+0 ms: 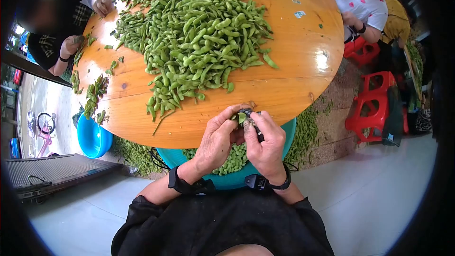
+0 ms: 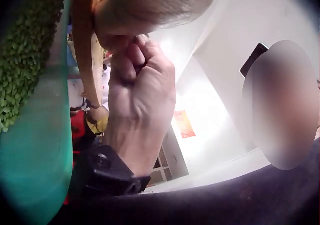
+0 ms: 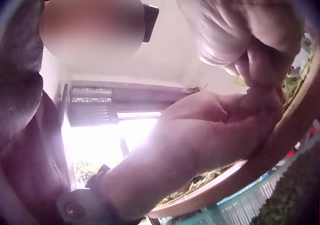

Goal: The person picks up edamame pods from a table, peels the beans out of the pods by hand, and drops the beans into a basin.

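In the head view, my left hand (image 1: 218, 138) and right hand (image 1: 266, 141) meet at the near edge of the table, fingers curled in. A green edamame pod (image 1: 242, 117) is pinched between their fingertips. Something dark (image 1: 260, 135) shows among the right fingers; I cannot tell what it is. Below the hands, a teal basin (image 1: 167, 157) holds shelled green beans (image 1: 233, 162). Both wrist views show the two hands pressed together, with the pod mostly hidden by the fingers.
A large heap of edamame pods (image 1: 204, 38) covers the middle of the round wooden table (image 1: 303, 57). Loose husks (image 1: 96, 92) lie at its left. A blue basin (image 1: 94, 135) stands on the floor. People sit left and right; red stools (image 1: 372, 109) stand at right.
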Tool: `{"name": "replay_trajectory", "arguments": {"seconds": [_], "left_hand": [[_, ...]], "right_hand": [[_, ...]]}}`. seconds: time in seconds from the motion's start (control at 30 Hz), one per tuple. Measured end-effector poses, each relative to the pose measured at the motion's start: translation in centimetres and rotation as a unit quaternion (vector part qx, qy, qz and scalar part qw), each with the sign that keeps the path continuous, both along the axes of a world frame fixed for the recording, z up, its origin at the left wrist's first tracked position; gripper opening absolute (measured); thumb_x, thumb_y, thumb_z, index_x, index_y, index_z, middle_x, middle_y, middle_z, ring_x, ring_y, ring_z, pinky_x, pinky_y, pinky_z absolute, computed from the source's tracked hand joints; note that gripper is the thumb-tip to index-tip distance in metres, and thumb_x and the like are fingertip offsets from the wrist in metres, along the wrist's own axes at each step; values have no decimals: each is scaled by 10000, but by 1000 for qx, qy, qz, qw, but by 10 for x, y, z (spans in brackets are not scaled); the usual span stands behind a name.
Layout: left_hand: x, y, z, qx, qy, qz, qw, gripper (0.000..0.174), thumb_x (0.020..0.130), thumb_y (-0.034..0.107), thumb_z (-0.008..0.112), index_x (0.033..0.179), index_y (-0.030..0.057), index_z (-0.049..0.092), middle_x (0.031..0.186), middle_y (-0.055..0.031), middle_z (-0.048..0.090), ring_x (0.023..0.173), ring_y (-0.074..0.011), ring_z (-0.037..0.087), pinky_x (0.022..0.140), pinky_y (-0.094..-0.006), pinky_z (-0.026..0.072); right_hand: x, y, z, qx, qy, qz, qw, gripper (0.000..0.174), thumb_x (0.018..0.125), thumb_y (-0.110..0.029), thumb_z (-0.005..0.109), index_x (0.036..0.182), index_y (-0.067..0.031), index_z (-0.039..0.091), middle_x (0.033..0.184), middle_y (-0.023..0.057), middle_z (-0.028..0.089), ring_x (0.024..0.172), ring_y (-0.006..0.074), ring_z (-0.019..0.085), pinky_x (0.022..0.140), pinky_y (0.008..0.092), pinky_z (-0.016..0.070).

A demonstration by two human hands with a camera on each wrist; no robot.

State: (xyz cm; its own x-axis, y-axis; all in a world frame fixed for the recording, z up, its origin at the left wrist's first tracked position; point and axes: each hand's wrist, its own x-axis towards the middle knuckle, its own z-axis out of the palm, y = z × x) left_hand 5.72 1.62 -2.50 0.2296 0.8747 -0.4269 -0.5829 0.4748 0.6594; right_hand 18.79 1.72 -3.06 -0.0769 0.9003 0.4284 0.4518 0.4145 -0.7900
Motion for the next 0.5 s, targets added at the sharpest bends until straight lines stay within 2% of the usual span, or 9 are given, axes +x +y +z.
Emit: {"name": "replay_trajectory", "arguments": {"seconds": [0.07,0.1,0.13,0.2,0.23,0.33,0.4,0.43,0.5], "left_hand": [[-4,-1,-9,24,-27,-9,999,439,923,1,352,1346,-27,465,1004,-60,576,816,-104,544,708,-239,479],[-5,-1,-11,49,-53,-18,997,452,918,-11,353,1360,-29,445,1018,-62,563,837,-114,544,709,-251,479],[-4,-2,-10,48,-53,-18,997,452,918,-11,353,1360,-29,445,1018,-62,563,837,-114,544,709,-251,479],[1,-2,2,15,-9,16,1000,495,881,-34,320,1362,-15,435,953,-60,543,788,-118,499,657,-254,440],[0,-3,2,15,-9,14,1000,495,881,-34,320,1362,-15,435,953,-60,543,788,-118,499,657,-254,440],[-13,-4,-2,40,16,-39,998,507,877,-33,319,1376,-19,407,978,-74,554,772,-123,503,647,-254,435],[-23,-4,-3,105,57,-121,985,454,897,-17,350,1338,-9,458,991,-71,585,777,-126,522,682,-263,466],[-28,-4,-2,105,57,-121,985,454,897,-17,350,1338,-9,458,991,-71,585,777,-126,522,682,-263,466],[-36,-5,2,221,186,-296,911,335,922,6,459,1241,0,561,1048,-97,641,821,-173,593,730,-290,502]], "right_hand": [[5,1,1,-124,107,36,986,163,867,21,618,1021,70,629,799,124,589,614,211,614,552,308,484],[9,1,-6,-146,147,40,977,161,893,2,617,1032,81,621,776,83,587,589,130,586,526,270,461],[12,0,-5,-147,147,40,977,161,893,2,617,1032,81,621,776,83,587,589,130,586,526,270,461],[17,0,-3,-222,232,47,946,168,908,-10,614,1044,88,614,763,53,563,577,88,553,500,238,429],[20,-1,-3,-217,244,50,944,175,916,-6,609,1061,92,605,767,33,547,570,60,524,481,219,402],[31,-2,3,-231,283,37,930,175,915,3,605,1067,89,599,768,31,543,565,60,515,478,220,397],[39,-5,7,-227,288,30,930,168,914,20,592,1067,87,597,770,25,535,564,55,503,470,217,386],[47,-7,9,-216,269,5,939,163,908,22,591,1059,82,603,763,21,533,564,52,498,468,215,383],[72,-13,15,-200,220,-46,954,168,894,24,591,1054,72,617,757,19,547,570,49,500,465,215,382]]}}
